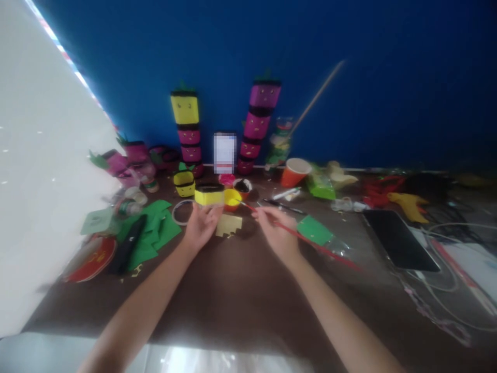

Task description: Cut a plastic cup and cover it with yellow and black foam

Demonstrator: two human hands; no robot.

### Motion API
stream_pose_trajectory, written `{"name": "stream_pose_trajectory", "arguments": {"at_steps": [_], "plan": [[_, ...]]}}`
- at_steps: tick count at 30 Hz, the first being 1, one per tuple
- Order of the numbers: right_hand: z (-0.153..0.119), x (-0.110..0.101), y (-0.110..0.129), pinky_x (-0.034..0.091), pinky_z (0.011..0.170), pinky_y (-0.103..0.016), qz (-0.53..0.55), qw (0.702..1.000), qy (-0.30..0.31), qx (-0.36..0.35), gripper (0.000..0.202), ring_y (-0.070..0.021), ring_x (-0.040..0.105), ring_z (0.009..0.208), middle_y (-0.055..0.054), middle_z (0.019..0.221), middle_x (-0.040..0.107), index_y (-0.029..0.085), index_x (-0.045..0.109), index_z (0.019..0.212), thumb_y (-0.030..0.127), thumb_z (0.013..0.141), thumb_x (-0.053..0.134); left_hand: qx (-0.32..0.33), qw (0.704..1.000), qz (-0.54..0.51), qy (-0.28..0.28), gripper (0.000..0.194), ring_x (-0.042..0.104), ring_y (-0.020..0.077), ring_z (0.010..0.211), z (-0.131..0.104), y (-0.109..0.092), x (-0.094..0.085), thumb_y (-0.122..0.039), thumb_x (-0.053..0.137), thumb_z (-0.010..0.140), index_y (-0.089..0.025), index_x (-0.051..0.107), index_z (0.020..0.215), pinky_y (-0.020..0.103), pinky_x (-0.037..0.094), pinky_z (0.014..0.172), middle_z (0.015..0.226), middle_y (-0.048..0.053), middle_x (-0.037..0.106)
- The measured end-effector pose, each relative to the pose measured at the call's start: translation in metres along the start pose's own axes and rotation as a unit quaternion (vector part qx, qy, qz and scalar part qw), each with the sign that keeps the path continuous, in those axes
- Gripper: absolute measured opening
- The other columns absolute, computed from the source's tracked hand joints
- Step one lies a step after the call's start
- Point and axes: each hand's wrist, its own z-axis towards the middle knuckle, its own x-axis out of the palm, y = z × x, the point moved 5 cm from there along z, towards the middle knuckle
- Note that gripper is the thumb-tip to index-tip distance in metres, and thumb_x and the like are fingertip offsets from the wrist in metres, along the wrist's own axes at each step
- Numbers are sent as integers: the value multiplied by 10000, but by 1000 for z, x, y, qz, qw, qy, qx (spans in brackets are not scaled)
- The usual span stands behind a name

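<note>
A small yellow piece with a black rim (209, 196) is held in my left hand (204, 223), whose fingers are closed on its lower part. My right hand (276, 233) grips a long red paintbrush (306, 239), its handle slanting down to the right. The brush tip is at a cup of yellow paint (232, 200), just right of the yellow piece. Beside that stands a cup of dark paint (243, 187), with a pink one (227, 180) behind. A gold paper scrap (229, 226) lies between my hands. The picture is blurred.
Two stacks of painted cups, a left one (190, 137) and a right one (257, 124), stand by the blue wall. Green paper (155, 230) lies left, near a black tool (131, 243). An orange cup (295, 173), green scrap (313, 230) and tablet (399, 240) are right.
</note>
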Motion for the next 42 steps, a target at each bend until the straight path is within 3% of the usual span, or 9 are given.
{"name": "stream_pose_trajectory", "arguments": {"at_steps": [7,15,21,26,30,33,37,42], "plan": [[33,25,-1,483,575,-264,-148,985,68,-47,144,-160,638,580,-18,657,705,202,681,713,230,748,544,2,1000,-19,-8,541,679,200,876,0,0,0,-492,308,911,-45,530,1121,272,559,774,964,182,654],[40,43,-7,482,632,-271,-172,978,111,-29,183,-170,651,645,-35,732,719,208,695,774,238,764,515,13,1000,-11,26,496,678,190,883,-1,0,4,-455,296,926,-52,556,1054,274,540,837,922,158,668],[41,45,-5,478,610,-268,-174,977,120,-26,174,-162,633,605,-30,681,704,202,683,712,216,758,515,14,1000,-10,12,497,677,190,878,-1,0,3,-455,295,927,-55,552,1070,287,536,842,920,156,670],[31,23,3,498,603,-280,-106,993,36,-27,133,-173,646,612,-27,662,695,186,663,714,237,756,547,4,1000,-7,2,521,678,189,877,0,-1,0,-471,310,919,-40,542,1096,260,547,813,923,164,661],[2,2,9,543,601,-274,61,997,-55,3,142,-158,676,626,-35,712,715,176,638,806,276,816,538,-3,1000,-7,-10,533,681,199,869,-1,0,1,-475,300,918,-38,526,1123,266,559,785,928,174,659],[-24,-4,17,569,631,-278,112,989,-96,1,129,-156,694,666,-42,748,725,176,635,863,265,835,546,-3,1000,-4,-9,534,680,200,871,-2,0,2,-481,296,917,-45,526,1123,258,564,761,932,177,661],[-40,1,26,584,656,-282,123,988,-96,-17,133,-160,701,706,-51,792,728,186,645,880,258,851,536,-1,1000,15,-7,533,678,186,865,-1,1,1,-480,270,924,-57,548,1089,227,561,735,929,172,664],[-40,6,27,587,677,-262,136,986,-90,-29,124,-147,702,723,-38,816,730,197,647,904,220,853,536,5,999,29,-16,529,677,160,841,1,1,-2,-465,266,930,-47,581,1004,181,546,723,890,163,666]]}}
